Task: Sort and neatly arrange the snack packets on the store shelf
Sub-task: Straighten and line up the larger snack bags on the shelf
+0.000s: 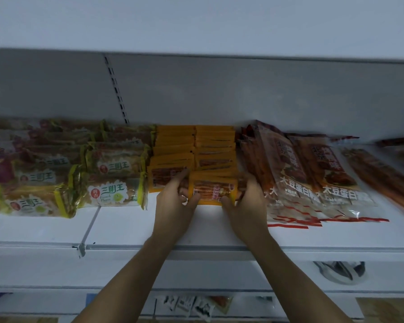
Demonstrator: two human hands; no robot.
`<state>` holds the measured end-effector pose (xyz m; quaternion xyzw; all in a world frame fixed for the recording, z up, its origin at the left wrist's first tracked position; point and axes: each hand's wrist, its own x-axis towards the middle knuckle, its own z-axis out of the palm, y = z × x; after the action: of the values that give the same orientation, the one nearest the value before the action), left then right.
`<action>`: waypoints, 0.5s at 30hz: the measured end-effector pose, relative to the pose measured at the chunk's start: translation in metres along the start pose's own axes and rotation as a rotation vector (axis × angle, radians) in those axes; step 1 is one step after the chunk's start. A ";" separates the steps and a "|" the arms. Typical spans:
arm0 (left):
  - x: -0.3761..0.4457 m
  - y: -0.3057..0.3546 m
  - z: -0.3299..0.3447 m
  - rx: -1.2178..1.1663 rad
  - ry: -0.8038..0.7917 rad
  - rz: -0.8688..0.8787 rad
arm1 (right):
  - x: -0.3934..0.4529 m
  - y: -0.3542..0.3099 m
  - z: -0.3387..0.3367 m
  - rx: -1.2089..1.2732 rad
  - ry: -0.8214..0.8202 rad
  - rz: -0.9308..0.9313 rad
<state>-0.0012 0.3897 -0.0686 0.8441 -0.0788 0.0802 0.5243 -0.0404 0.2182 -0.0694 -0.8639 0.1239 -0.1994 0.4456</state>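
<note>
Two rows of small orange snack packets (197, 148) run front to back in the middle of the white shelf (131, 227). My left hand (175, 198) and my right hand (245, 199) grip the two ends of the front orange packet (211, 190) of the right row, thumbs on its front face. The left hand's fingers also reach onto the front packet of the left row (163, 179).
Yellow-edged bread packets (110, 192) fill the shelf to the left. Large clear red-trimmed soy snack bags (313, 183) lie overlapping on the right, close to my right hand. More long orange packs (387, 178) sit at far right. A lower shelf shows below.
</note>
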 end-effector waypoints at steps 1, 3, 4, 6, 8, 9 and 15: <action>-0.001 0.000 -0.002 -0.025 -0.002 -0.014 | 0.000 0.000 0.000 0.047 0.002 0.002; -0.002 0.001 -0.008 -0.044 -0.017 -0.011 | -0.001 0.000 0.001 0.114 -0.007 0.031; -0.003 0.002 -0.012 -0.039 -0.021 -0.001 | -0.002 -0.001 0.001 0.129 -0.013 0.039; -0.003 0.006 -0.021 0.005 -0.012 0.034 | -0.002 -0.008 0.000 0.154 -0.029 0.027; 0.002 0.012 -0.036 0.101 -0.007 0.077 | 0.002 -0.019 0.000 0.155 -0.065 -0.019; 0.006 0.015 -0.044 0.163 -0.011 0.103 | 0.005 -0.026 -0.001 0.137 -0.086 -0.054; 0.038 0.012 -0.085 0.574 -0.067 0.306 | 0.036 -0.052 0.030 -0.015 -0.245 -0.146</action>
<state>0.0292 0.4586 -0.0130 0.9379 -0.1962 0.1493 0.2440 0.0070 0.2554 -0.0346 -0.8919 0.0067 -0.1232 0.4351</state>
